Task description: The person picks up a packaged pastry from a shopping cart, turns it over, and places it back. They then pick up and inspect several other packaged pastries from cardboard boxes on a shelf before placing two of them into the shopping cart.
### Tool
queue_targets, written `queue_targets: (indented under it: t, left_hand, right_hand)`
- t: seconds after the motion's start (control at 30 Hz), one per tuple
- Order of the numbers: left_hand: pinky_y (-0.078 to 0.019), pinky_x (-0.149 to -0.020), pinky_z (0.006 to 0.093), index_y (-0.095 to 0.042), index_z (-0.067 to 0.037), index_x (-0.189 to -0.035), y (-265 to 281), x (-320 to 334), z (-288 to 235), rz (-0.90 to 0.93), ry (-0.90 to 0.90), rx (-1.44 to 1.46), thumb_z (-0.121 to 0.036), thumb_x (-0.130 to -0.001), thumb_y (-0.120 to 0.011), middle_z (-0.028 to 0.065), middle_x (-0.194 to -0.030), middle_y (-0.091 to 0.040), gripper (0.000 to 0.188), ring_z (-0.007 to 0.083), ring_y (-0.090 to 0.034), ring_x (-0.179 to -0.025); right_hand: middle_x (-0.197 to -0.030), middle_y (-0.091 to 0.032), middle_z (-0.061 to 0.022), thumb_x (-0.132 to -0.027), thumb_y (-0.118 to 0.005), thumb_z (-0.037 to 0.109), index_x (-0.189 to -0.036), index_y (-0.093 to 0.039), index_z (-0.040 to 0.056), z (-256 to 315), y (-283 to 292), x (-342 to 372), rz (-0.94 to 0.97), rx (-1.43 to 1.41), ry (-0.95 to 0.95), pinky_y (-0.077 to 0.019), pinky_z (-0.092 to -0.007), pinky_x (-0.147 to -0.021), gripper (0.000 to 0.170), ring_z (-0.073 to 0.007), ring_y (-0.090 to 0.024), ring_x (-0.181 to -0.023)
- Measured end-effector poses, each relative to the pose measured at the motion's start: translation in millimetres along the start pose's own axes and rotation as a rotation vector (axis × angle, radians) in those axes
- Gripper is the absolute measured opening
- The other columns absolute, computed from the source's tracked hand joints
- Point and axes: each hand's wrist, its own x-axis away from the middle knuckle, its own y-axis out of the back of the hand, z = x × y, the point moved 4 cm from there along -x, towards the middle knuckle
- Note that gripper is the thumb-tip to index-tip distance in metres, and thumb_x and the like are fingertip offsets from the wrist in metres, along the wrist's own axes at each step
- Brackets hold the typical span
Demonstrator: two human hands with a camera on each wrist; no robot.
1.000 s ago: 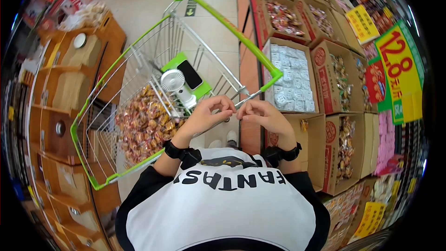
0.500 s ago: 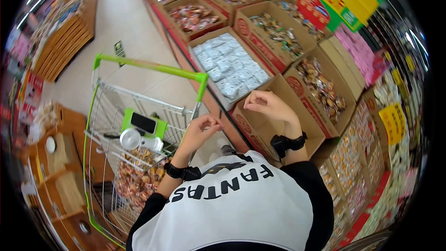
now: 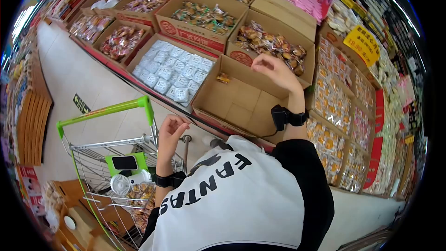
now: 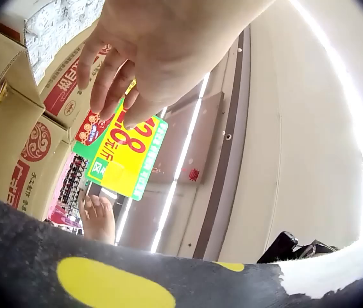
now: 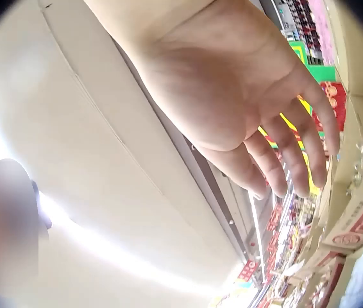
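Observation:
My right hand hovers with relaxed, slightly bent fingers over the rim between a carton with one small wrapped packet inside and a carton of brown wrapped snacks. In the right wrist view the palm shows, with nothing in it. Lower and to the left, my left hand is held loosely in the air beside the shopping cart, its fingers softly bent. The left wrist view also shows that hand holding nothing.
White wrapped packets fill the carton left of the one with the single packet. Clear-wrapped snacks lie in cartons on the right. A phone and a white handheld fan sit on the cart's green seat, above a heap of wrapped snacks.
The body has turned right from the cart toward the cartons, so the cart now sits lower left in view. The hands have moved apart, the right one out over the cartons.

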Motion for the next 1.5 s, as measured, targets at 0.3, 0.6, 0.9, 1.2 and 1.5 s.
queue_targets:
  t: [0.3, 0.6, 0.9, 1.2, 1.5]
  left_hand:
    - [-0.042, -0.071, 0.0243, -0.05, 0.0, -0.085, -9, -3, 5, 0.068, 0.092, -0.112, -0.007, -0.084, -0.048, 0.0075, -0.082, -0.056, 0.007, 0.0131, -0.052, -0.076]
    - [-0.0414, -0.073, 0.0256, -0.051, 0.0, -0.083, -16, 3, 10, 0.084, 0.155, -0.18, -0.014, -0.086, -0.043, 0.0078, -0.082, -0.055, 0.016, 0.014, -0.052, -0.075]
    - [-0.0419, -0.073, 0.0259, -0.052, 0.002, -0.083, -8, 7, 21, 0.057, 0.152, -0.122, -0.013, -0.087, -0.043, 0.0079, -0.082, -0.056, 0.018, 0.0141, -0.053, -0.076]
    - [-0.0414, -0.074, 0.0266, -0.052, 0.001, -0.083, -7, -5, 24, 0.028, 0.134, -0.093, -0.014, -0.087, -0.042, 0.0083, -0.081, -0.055, 0.018, 0.0148, -0.052, -0.075]
    - [-0.0411, -0.074, 0.0266, -0.052, 0.0, -0.082, -14, -23, 29, 0.041, 0.138, -0.117, -0.017, -0.086, -0.043, 0.0073, -0.081, -0.055, 0.019, 0.014, -0.051, -0.074]
  right_hand:
    - [-0.087, -0.054, -0.0018, -0.083, -0.052, 0.012, -0.09, -0.052, 0.0018, -22, 52, 52, -0.144, -0.001, -0.152, -0.0404, -0.0218, -0.075, 0.012, -0.0084, -0.051, -0.084]
    - [-0.085, -0.057, -0.0017, -0.082, -0.054, 0.019, -0.096, -0.054, 0.0038, 19, 137, 122, -0.381, 0.315, -0.198, -0.0392, -0.021, -0.069, 0.021, -0.0088, -0.052, -0.081]
    - [-0.089, -0.057, -0.0022, -0.084, -0.051, 0.02, -0.099, -0.053, 0.0039, 39, 141, 126, -0.346, 0.409, -0.163, -0.0397, -0.023, -0.075, 0.022, -0.0092, -0.052, -0.083]
    - [-0.087, -0.056, -0.0028, -0.084, -0.051, 0.02, -0.097, -0.053, 0.0034, 23, 145, 86, -0.218, 0.371, -0.101, -0.0415, -0.0226, -0.073, 0.021, -0.009, -0.054, -0.083]
    - [-0.083, -0.059, -0.0023, -0.082, -0.053, 0.024, -0.096, -0.056, 0.006, -12, 161, 44, -0.205, 0.303, -0.192, -0.0419, -0.0208, -0.064, 0.023, -0.009, -0.056, -0.075]
